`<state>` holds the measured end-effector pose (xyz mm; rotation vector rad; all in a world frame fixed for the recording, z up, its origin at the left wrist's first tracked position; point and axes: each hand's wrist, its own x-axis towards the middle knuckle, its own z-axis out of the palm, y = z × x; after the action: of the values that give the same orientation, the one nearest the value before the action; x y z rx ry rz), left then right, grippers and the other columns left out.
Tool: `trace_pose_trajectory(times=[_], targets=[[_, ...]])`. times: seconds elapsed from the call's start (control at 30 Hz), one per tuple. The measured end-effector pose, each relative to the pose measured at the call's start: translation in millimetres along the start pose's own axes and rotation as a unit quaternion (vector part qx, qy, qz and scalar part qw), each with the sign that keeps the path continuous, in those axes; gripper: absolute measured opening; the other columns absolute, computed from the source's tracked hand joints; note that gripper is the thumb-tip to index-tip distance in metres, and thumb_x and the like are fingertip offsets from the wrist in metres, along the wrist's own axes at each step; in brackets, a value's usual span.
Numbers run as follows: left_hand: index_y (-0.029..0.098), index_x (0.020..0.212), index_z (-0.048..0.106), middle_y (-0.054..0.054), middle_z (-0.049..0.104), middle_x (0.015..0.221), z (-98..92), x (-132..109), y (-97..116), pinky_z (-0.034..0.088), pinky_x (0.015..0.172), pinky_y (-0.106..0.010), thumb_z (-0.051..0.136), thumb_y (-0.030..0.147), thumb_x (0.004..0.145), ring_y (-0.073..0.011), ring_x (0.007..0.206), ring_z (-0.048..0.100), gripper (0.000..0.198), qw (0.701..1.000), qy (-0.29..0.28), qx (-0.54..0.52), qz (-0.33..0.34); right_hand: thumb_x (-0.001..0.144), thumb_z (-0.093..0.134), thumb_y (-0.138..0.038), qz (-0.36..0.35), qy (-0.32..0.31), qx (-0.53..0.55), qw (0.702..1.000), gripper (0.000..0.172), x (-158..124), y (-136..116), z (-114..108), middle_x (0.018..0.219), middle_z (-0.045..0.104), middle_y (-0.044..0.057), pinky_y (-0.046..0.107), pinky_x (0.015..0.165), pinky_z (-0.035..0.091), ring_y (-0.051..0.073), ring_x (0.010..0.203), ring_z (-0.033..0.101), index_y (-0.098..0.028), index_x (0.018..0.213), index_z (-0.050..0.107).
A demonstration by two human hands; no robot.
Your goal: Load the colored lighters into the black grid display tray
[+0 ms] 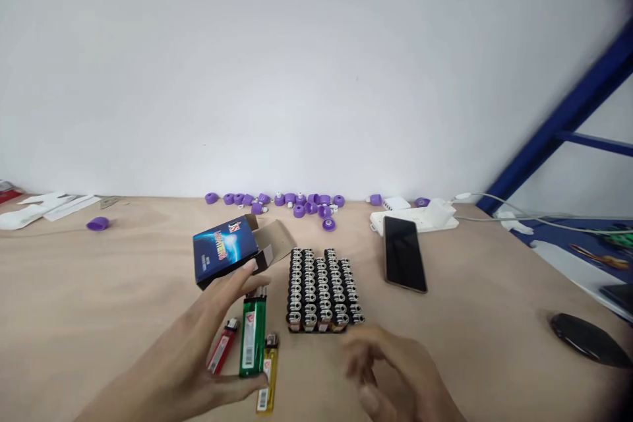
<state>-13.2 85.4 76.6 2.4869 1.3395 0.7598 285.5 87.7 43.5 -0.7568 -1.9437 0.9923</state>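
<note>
My left hand (pixel 200 349) grips a green lighter (pixel 253 336) upright between thumb and fingers, its label turned toward me. Beneath it on the table lie a red lighter (pixel 223 346) and a yellow lighter (pixel 268 376). Several lighters (pixel 324 290) with metal tops stand in rows in a dark tray in front of me. Close to the tray's near right corner is my right hand (pixel 395 369), fingers bent and smeared by motion, so its grip is unclear. Behind my left hand lies an open blue lighter box (pixel 225 247) with its cardboard flaps toward the right.
Several purple caps (pixel 299 211) lie along the wall. To the right are a phone (pixel 404 254) resting against a white power strip (pixel 422 219), cables, and a black mouse (pixel 588 339). White paper pieces (pixel 44 208) and another purple cap (pixel 97 223) are at the left.
</note>
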Motion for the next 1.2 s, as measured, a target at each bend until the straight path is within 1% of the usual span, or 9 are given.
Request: trace_pose_trajectory(times=[0.07,0.17,0.23,0.33,0.4,0.53,0.63,0.93,1.2], targets=[[0.035,0.157,0.001,-0.013,0.059,0.137,-4.8,29,23,0.054,0.098,-0.053,0.068,0.047,0.086,-0.0349,0.123,0.058,0.098,0.995,0.043,0.018,0.088,0.094,0.055,-0.036,0.060,0.007,0.032,0.998,0.023,40,-21,-6,0.087,0.067,0.002,0.022,0.056,0.048,0.013,0.065,0.060,-0.024,0.113,0.057],[0.031,0.157,-0.006,-0.016,0.055,0.139,2.3,79,41,0.049,0.102,-0.056,0.063,0.037,0.093,-0.0361,0.125,0.056,0.095,0.984,0.027,0.048,0.172,0.087,0.063,-0.027,0.101,-0.045,0.025,0.994,0.014,102,-37,-22,0.083,0.066,0.001,0.024,0.059,0.047,0.014,0.070,0.060,-0.020,0.100,0.063],[0.029,0.155,-0.015,-0.021,0.047,0.146,12.3,107,39,0.046,0.104,-0.059,0.063,0.028,0.093,-0.0390,0.130,0.050,0.100,0.979,0.031,0.066,0.192,0.084,0.062,-0.017,0.099,-0.059,0.030,0.993,0.007,133,-31,-34,0.080,0.066,0.000,0.025,0.063,0.048,0.014,0.074,0.060,-0.018,0.090,0.064],[0.033,0.154,-0.018,-0.025,0.013,0.162,25.9,130,18,0.045,0.104,-0.062,0.075,0.026,0.085,-0.0458,0.141,0.033,0.115,0.987,0.021,0.052,0.149,0.085,0.063,-0.018,0.105,-0.070,0.023,0.992,0.004,158,0,-49,0.079,0.064,-0.001,0.025,0.061,0.047,0.013,0.068,0.057,-0.017,0.089,0.064],[0.031,0.156,-0.010,-0.024,0.000,0.164,31.4,134,1,0.042,0.105,-0.065,0.083,0.034,0.076,-0.0494,0.144,0.023,0.122,0.996,-0.005,0.030,0.088,0.087,0.065,-0.025,0.115,-0.058,-0.011,0.992,0.009,164,23,-54,0.083,0.066,0.001,0.028,0.065,0.049,0.014,0.072,0.060,-0.018,0.093,0.064],[0.031,0.156,0.008,-0.017,0.035,0.157,35.1,131,-25,0.047,0.103,-0.063,0.079,0.052,0.074,-0.0429,0.139,0.039,0.110,0.993,-0.110,-0.041,-0.017,0.087,0.066,-0.027,0.139,-0.032,-0.072,0.987,0.010,165,51,-51,0.083,0.067,0.002,0.031,0.069,0.049,0.015,0.074,0.061,-0.019,0.094,0.065],[0.030,0.154,0.017,-0.014,0.048,0.149,36.6,131,-32,0.053,0.097,-0.055,0.076,0.056,0.075,-0.0378,0.131,0.051,0.102,0.984,-0.151,-0.078,-0.062,0.088,0.065,-0.026,0.131,-0.033,-0.081,0.987,0.008,163,52,-45,0.083,0.068,0.001,0.030,0.067,0.047,0.015,0.072,0.060,-0.020,0.093,0.067],[0.019,0.140,0.043,-0.017,0.061,0.133,46.3,136,-31,0.057,0.089,-0.053,0.073,0.045,0.079,-0.0362,0.118,0.061,0.072,0.984,-0.121,-0.116,-0.065,0.084,0.066,-0.025,0.159,-0.024,-0.170,0.972,0.006,161,45,-40,0.059,0.059,-0.004,0.026,0.051,0.036,0.011,0.051,0.049,-0.021,0.087,0.064],[0.019,0.139,0.046,-0.014,0.065,0.130,57.3,135,-28,0.052,0.096,-0.058,0.074,0.040,0.078,-0.0350,0.117,0.061,0.070,0.985,-0.083,-0.131,-0.077,0.080,0.069,-0.020,0.140,-0.011,-0.186,0.973,0.011,160,37,-40,0.055,0.058,-0.006,0.025,0.050,0.036,0.011,0.050,0.052,-0.021,0.089,0.063]])
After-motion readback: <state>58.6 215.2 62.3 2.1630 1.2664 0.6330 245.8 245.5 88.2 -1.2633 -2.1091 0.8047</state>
